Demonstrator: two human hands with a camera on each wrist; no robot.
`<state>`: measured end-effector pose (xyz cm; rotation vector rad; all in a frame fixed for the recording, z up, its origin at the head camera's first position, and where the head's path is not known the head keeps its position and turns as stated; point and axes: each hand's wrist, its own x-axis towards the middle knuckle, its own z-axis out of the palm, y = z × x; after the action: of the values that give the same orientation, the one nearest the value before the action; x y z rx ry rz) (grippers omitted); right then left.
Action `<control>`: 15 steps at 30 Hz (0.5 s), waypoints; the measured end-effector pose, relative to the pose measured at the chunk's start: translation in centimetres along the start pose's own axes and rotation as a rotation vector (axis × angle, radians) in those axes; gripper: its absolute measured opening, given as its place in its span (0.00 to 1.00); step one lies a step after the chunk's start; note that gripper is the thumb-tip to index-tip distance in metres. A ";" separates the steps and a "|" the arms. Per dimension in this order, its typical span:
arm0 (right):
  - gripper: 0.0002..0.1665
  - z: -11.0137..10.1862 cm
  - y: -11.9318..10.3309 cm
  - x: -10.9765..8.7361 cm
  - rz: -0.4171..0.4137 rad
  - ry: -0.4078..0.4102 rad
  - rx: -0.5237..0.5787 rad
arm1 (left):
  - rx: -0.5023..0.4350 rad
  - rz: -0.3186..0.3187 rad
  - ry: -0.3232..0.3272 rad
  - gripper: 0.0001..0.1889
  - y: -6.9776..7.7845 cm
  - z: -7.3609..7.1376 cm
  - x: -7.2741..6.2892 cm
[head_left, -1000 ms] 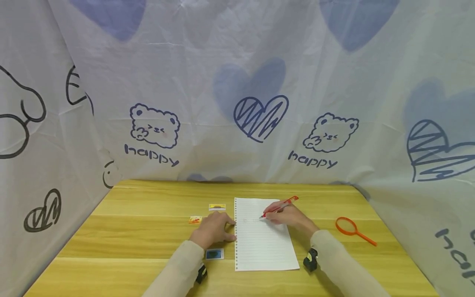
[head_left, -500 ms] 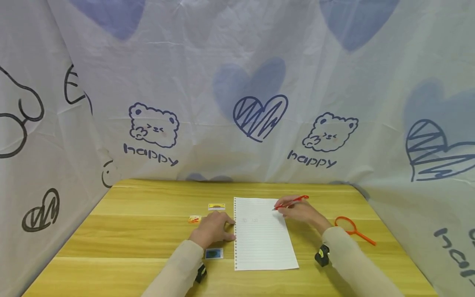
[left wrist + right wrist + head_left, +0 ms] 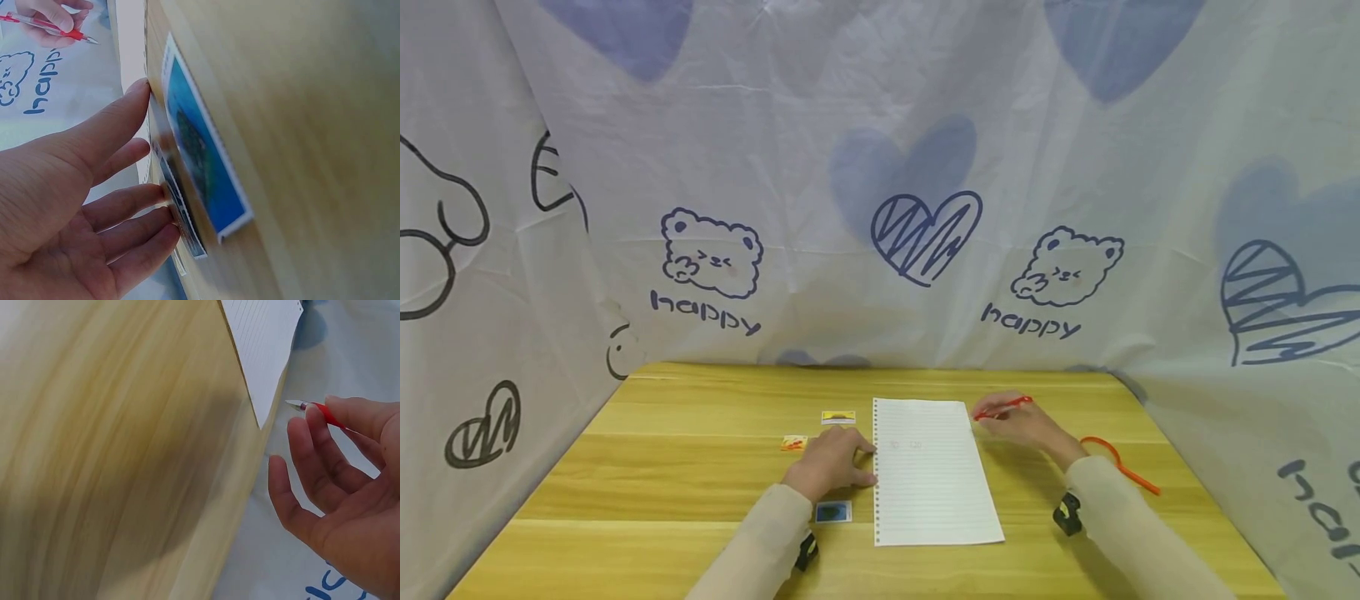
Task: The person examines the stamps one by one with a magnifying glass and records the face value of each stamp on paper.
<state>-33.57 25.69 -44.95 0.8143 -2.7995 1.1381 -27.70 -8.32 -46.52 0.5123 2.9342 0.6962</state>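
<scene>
My right hand [image 3: 1017,423] pinches a red pen [image 3: 326,414] between thumb and index finger, off the right edge of the paper near its top corner. The bare pen tip shows in the right wrist view, raised above the table. A sheet of lined paper [image 3: 934,500] with holes down its left side bears faint marks at upper left. My left hand [image 3: 827,462] rests at that left edge, thumb and fingertip touching it, the other fingers loosely bent. Near it lie a blue stamp-like card [image 3: 200,150], a yellow one [image 3: 838,417] and a red-and-yellow one [image 3: 794,443].
An orange-red magnifying glass [image 3: 1138,478] lies right of the paper, partly hidden by the right forearm. The wooden table [image 3: 625,483] ends at a printed cloth backdrop [image 3: 820,292]. In the left wrist view a dark card [image 3: 181,206] lies by the left fingertips.
The right hand has lifted the pen from the marks on the paper and moved right, past the sheet's edge. The sleeve now covers part of the magnifying glass. The left hand stays put.
</scene>
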 end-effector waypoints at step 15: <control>0.09 -1.3 0.9 -0.9 -0.159 0.016 -0.183 | -0.001 -0.002 0.002 0.26 -0.2 0.2 0.1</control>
<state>-33.46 27.55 -44.75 0.9825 -2.7169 0.8478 -27.85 -8.35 -46.74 0.5088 2.9351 0.6987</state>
